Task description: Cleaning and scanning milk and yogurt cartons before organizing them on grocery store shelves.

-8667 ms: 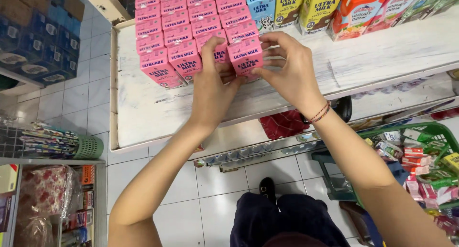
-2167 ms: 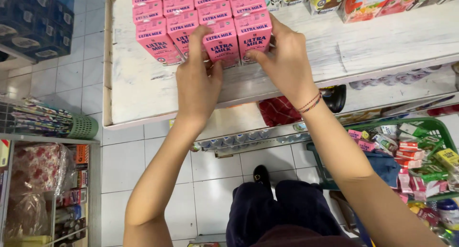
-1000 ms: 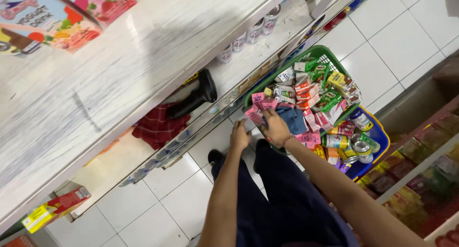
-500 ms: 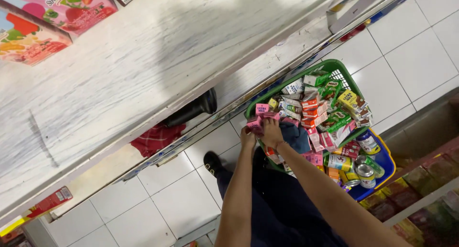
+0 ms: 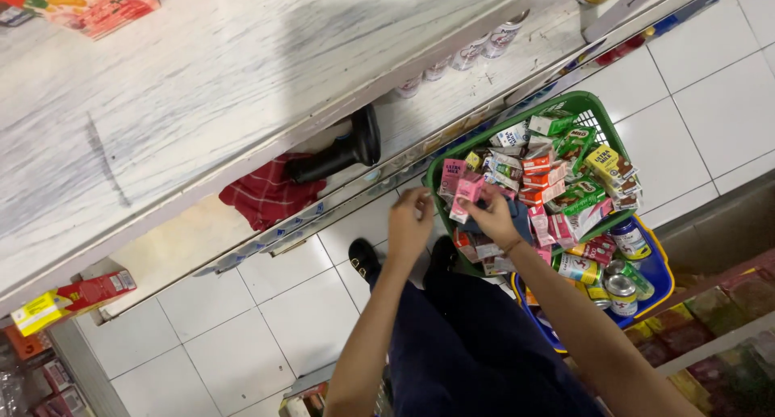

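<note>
My right hand (image 5: 494, 220) grips a small pink drink carton (image 5: 466, 197) and holds it just above the near rim of a green basket (image 5: 580, 107). Another pink carton (image 5: 451, 177) stands right behind it in the basket. My left hand (image 5: 410, 222) hovers beside the basket's left edge with its fingers curled and nothing seen in it. The green basket is packed with several small drink cartons (image 5: 557, 175) in pink, red, green and yellow.
A blue basket (image 5: 655, 273) with cans (image 5: 622, 292) sits under the green one. A white wooden shelf (image 5: 226, 102) spans the upper left, a black handheld scanner (image 5: 335, 149) and a red cloth (image 5: 266, 195) on the lower shelf. White floor tiles (image 5: 242, 336) lie below.
Earlier both hands pressed pink cartons into rows on the white shelf. The view has swung down to the baskets, and my right hand has lifted a pink carton out of the green basket.
</note>
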